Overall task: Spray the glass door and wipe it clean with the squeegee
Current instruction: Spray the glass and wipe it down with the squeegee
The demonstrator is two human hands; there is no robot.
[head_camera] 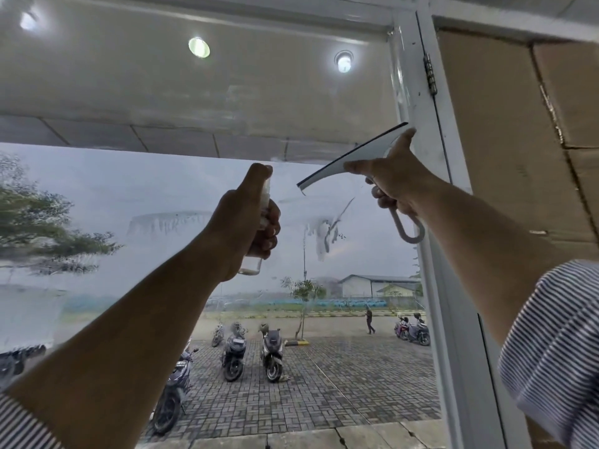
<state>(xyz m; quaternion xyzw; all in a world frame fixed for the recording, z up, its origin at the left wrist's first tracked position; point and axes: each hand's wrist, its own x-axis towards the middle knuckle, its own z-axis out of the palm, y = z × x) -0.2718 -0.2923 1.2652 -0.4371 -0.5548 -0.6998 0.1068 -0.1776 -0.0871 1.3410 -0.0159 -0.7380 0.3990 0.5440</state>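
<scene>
1. The left hand [249, 218] is wrapped around a small clear spray bottle [250, 265], with the forefinger on top of the nozzle. It is held up close to the glass door [162, 189].
2. The right hand [392, 183] grips the white squeegee [372, 150] by its handle, with the thumb laid along the head. The blade is tilted, left end lower, high on the pane near the white door frame [450, 222]. Whether the rubber is touching the glass cannot be told.
3. Wet streaks [175, 222] and a runny patch [324, 234] lie below the blade, so the wiping step looks to be in hand.
4. To do it well, level the blade, press it flat and pull down in one steady stroke through the drips, overlapping the next pass.
5. Keep the bottle out of the blade's path, and mind the hinge [430, 74] at the frame edge.
6. No brand or label can be read on the bottle or squeegee. The plates of the motorbikes [270, 351] outside are too blurred to read.
</scene>
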